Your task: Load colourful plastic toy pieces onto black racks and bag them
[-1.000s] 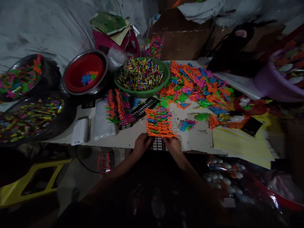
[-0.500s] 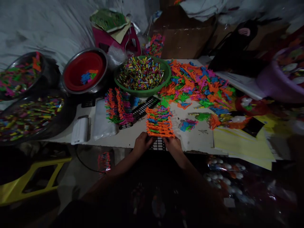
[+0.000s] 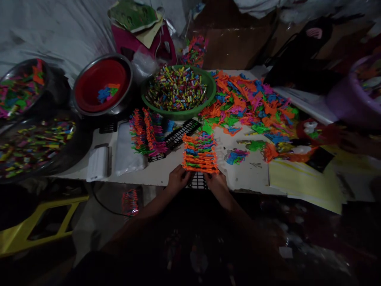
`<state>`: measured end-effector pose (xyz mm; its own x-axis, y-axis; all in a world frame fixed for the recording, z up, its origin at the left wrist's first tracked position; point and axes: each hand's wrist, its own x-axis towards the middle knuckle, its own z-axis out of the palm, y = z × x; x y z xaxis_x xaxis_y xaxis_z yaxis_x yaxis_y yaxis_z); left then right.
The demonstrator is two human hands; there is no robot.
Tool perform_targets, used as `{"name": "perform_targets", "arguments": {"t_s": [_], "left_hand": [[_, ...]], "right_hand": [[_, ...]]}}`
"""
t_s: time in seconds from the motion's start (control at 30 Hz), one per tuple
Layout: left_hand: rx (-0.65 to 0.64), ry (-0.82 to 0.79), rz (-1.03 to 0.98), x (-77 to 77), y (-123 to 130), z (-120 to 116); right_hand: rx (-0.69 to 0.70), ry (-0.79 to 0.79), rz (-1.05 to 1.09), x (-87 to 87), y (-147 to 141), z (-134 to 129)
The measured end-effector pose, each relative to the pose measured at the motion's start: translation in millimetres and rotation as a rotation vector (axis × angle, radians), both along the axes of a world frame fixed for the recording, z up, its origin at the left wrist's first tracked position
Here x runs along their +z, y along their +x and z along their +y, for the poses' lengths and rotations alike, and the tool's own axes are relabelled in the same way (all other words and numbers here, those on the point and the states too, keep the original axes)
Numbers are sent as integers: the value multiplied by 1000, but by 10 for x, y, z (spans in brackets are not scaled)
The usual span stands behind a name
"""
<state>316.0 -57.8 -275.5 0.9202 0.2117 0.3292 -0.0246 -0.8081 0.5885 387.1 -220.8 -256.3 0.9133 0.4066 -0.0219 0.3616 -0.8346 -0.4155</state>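
A row of small plastic toy pieces (image 3: 200, 153), in orange, green, blue and pink, stands packed on a black slotted rack (image 3: 197, 182) at the table's front edge. At the left end of the nearest orange piece, my left hand (image 3: 177, 178) has its fingers closed. My right hand (image 3: 217, 184) pinches the same piece at its right end. Both sets of fingertips are partly hidden under the row. To the left, a second filled row (image 3: 149, 133) rests by another black rack (image 3: 183, 133). A few loose pieces (image 3: 236, 156) lie to the right.
A green basin (image 3: 212, 97) of small wrapped tubes stands behind the rows, beside a heap of plastic pieces (image 3: 247, 99). Further left are a red bowl (image 3: 86, 89), clear bags (image 3: 127, 153) and a white box (image 3: 98, 163). Yellow paper (image 3: 303, 182) covers the right front.
My hands keep almost the same place at the front of the row. The camera view has shifted slightly. At the far right, a dim arm-like shape shows more clearly.
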Motion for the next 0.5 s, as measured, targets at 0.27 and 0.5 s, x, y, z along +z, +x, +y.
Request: {"name": "perform_targets", "arguments": {"t_s": [0.27,0.5], "left_hand": [[6,14,27,40,-16,18],[-48,25,13,8,-220,90]], "right_hand": [[94,88,102,-2,62,-132],[-293,-2,-229,222,1001,-961]]}}
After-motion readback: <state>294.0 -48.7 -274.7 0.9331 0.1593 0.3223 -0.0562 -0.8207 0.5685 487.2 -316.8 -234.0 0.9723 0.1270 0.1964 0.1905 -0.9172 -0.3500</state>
